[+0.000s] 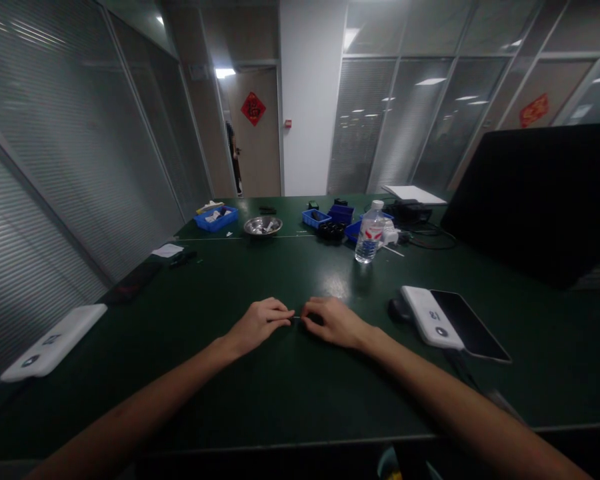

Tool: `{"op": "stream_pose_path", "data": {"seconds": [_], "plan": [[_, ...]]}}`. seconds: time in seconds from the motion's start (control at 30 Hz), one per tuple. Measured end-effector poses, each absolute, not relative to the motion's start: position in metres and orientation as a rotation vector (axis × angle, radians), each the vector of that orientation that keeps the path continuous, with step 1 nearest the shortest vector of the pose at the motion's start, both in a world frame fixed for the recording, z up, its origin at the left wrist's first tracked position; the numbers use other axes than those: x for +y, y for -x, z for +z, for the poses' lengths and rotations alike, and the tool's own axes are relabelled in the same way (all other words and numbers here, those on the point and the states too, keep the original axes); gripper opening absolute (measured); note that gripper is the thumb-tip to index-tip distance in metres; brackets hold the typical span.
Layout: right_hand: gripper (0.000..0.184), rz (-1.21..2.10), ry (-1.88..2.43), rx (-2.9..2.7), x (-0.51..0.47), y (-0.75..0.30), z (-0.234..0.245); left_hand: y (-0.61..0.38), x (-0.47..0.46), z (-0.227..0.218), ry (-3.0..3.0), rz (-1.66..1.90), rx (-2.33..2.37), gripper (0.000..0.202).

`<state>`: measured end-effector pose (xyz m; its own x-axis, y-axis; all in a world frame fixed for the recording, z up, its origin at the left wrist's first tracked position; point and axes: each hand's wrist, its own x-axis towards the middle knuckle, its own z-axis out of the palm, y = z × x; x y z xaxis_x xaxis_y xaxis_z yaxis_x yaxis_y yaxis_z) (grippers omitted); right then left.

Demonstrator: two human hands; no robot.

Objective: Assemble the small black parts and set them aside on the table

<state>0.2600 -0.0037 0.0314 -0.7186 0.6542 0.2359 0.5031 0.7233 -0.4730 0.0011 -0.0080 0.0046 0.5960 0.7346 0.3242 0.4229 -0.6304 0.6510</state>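
Observation:
Over the middle of the dark green table (280,393), my left hand (261,323) and my right hand (334,321) face each other, fingertips close together. A thin, light-coloured piece (296,318) shows in the narrow gap between them, its ends hidden in the fingers of both hands. It is too small for me to tell its kind. The left fingers are pinched together around one end. My right thumb and fingers curl into a pinch at the other end. Both hands are low, near the tabletop.
A water bottle (369,233) stands beyond my right hand. A metal bowl (263,227) and blue trays (217,219) sit at the back. To the right lie a white device (425,310), a phone (470,325) and a large black monitor (540,193). Another white device (55,341) lies left.

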Motion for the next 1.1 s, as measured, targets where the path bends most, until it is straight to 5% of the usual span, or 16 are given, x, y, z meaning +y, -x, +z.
{"op": "stream_pose_path", "data": {"seconds": [0.23,0.77,1.1], "plan": [[0.014,0.763,0.897,-2.379,-0.001,-0.255,0.020,-0.007,-0.011,0.011,-2.203,0.836,0.938,0.026],[0.013,0.717,0.914,-2.287,-0.007,-0.256,0.012,-0.017,-0.018,0.015,-2.056,0.890,0.992,0.024],[0.013,0.432,0.922,-2.510,-0.001,-0.268,0.020,-0.015,-0.009,0.010,-2.178,0.683,0.970,0.037]]}}
